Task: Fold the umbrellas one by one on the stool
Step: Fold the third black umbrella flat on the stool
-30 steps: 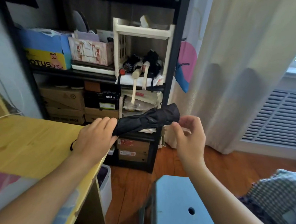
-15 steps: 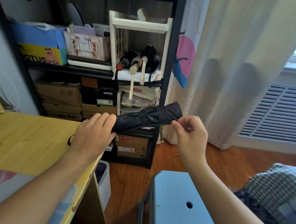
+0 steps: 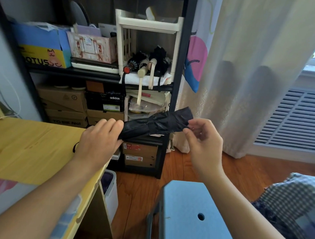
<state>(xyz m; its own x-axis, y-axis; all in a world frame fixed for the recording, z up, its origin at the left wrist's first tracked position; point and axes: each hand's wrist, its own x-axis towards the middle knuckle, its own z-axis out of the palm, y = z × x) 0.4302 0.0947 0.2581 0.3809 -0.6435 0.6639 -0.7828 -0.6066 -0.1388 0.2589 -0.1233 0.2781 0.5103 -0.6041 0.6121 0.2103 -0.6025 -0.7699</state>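
Behind my hands stands a black shelf unit crammed with cardboard boxes, among them an adidas shoebox, and a cream rack with other umbrellas lying inside it on the middle shelf. Beige curtain hangs to the right of it, over a wooden floor.

My left hand has its fingers curled over the near end of the black umbrella, gripping it by the handle end; a thin black loop shows just behind that hand, at the wrist side. From this grip the rolled umbrella runs up and to the right, tilted, held in the air in front of the shelves. At its far end my right hand has thumb and fingertips brought together at the crumpled fabric edge, the other fingers loosely bent. I cannot tell whether it truly pinches the cloth or only touches it.

Below the right hand, well apart from the umbrella, sits the blue stool with a small round hole in its top. Under my left forearm lies the yellow wooden desk. Checked fabric lies at the far right, beside the stool.
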